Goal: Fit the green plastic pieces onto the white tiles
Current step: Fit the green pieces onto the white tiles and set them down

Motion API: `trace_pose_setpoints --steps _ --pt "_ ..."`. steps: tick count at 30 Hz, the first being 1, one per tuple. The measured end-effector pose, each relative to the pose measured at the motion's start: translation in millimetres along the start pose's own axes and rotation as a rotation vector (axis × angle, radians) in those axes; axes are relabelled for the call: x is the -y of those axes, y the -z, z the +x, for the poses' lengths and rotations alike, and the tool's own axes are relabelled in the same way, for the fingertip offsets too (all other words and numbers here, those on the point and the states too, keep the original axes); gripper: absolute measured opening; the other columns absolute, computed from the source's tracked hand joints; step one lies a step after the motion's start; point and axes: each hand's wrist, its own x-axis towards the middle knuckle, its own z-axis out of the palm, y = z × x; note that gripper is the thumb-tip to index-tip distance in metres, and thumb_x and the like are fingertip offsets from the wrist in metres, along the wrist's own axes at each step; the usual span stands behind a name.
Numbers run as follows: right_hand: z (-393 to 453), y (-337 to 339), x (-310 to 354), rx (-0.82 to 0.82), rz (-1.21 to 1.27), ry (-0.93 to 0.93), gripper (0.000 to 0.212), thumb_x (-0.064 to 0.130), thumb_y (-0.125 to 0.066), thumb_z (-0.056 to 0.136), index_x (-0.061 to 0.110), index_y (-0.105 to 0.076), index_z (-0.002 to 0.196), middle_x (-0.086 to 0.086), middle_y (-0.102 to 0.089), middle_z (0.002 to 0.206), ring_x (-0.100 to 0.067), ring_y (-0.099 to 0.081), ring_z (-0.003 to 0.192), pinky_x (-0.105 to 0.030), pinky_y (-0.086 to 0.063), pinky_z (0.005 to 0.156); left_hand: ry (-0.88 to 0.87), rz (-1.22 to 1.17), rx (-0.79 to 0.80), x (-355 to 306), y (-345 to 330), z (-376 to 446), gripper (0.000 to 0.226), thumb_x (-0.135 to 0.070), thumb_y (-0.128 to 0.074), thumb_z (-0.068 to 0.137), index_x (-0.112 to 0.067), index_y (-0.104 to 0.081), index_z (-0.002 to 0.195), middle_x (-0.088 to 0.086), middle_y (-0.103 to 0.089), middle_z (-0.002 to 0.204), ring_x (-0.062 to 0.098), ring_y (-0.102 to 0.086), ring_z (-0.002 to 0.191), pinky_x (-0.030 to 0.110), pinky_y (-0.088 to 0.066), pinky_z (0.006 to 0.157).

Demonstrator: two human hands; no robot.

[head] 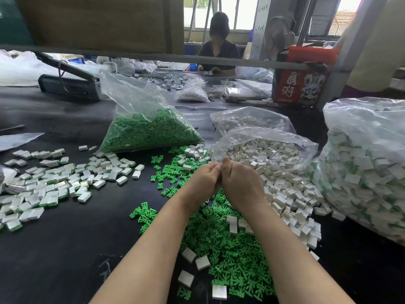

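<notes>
Pressing a Piece Home, Fingers Hiding the Work

Meeting above the counter (65,249), the left hand (202,179) and right hand (237,183) are curling knuckle to knuckle; they are probably pinching a tile and a green piece between them, though the fingers are covering whatever is there. Loose green plastic pieces (230,255) are lying heaped at six o'clock from the hands, white tiles (285,194) are spilling from a bag at three o'clock, and the fitted tiles (54,187) are spreading out at nine o'clock.

A crooked press risks snapping a thin prong, and a slipped pinch could be dropping the piece into the heap. The green pieces are looking matte, branched and flat; the tiles are glossy, blocky, hard-edged rectangles. The bags are crinkling, clear film.
</notes>
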Motion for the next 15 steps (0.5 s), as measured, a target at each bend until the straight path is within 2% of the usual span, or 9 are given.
trace_pose_setpoints --steps 3,6,9,11,13,15 --pt "0 -1 1 0.01 -0.031 0.001 0.05 0.039 -0.019 0.105 0.022 -0.048 0.069 -0.009 -0.065 0.075 -0.022 -0.052 0.064 -0.03 -0.034 0.06 -0.017 -0.003 0.059 -2 3 -2 0.038 -0.017 -0.03 0.107 -0.013 -0.054 0.077 -0.015 -0.056 0.048 -0.006 -0.049 0.045 0.007 -0.038 0.047" --pt "0 2 2 0.051 -0.017 0.032 0.047 0.038 -0.019 0.105 0.022 -0.047 0.07 -0.006 -0.061 0.074 -0.021 -0.052 0.067 -0.032 -0.035 0.062 -0.014 -0.02 0.068 -3 5 -3 0.036 -0.016 -0.031 0.106 -0.012 -0.059 0.085 -0.015 -0.064 0.056 -0.007 -0.057 0.053 0.006 -0.043 0.052" --pt "2 8 2 0.169 0.255 0.002 0.043 0.039 -0.02 0.099 0.023 -0.042 0.066 0.002 -0.051 0.068 -0.016 -0.047 0.064 -0.033 -0.036 0.061 0.001 -0.056 0.022 -2 11 -2 0.03 -0.018 -0.035 0.105 -0.01 -0.057 0.086 -0.013 -0.057 0.06 0.0 -0.049 0.053 0.009 -0.039 0.05" --pt "5 11 0 0.224 0.495 -0.075 0.044 0.033 -0.025 0.104 0.017 -0.043 0.067 -0.001 -0.046 0.066 -0.018 -0.041 0.062 -0.034 -0.034 0.064 0.019 -0.139 0.01 -3 15 -2 0.027 -0.018 -0.038 0.104 -0.012 -0.054 0.083 -0.009 -0.051 0.063 0.003 -0.042 0.055 0.01 -0.036 0.048" --pt "6 13 0 0.256 0.622 -0.125 0.04 0.024 -0.029 0.106 0.013 -0.046 0.071 -0.005 -0.044 0.068 -0.02 -0.039 0.066 -0.039 -0.034 0.069 0.031 -0.23 0.013 -4 17 -2 0.028 -0.016 -0.038 0.104 -0.013 -0.053 0.081 -0.01 -0.052 0.06 -0.001 -0.044 0.051 0.009 -0.036 0.045" --pt "5 14 2 0.266 0.729 -0.163 0.038 0.021 -0.031 0.106 0.013 -0.046 0.073 -0.003 -0.043 0.067 -0.018 -0.039 0.065 -0.037 -0.034 0.069 0.031 -0.25 0.015 -5 18 -3 0.028 -0.015 -0.039 0.104 -0.013 -0.054 0.081 -0.009 -0.054 0.061 -0.002 -0.046 0.05 0.009 -0.036 0.045"
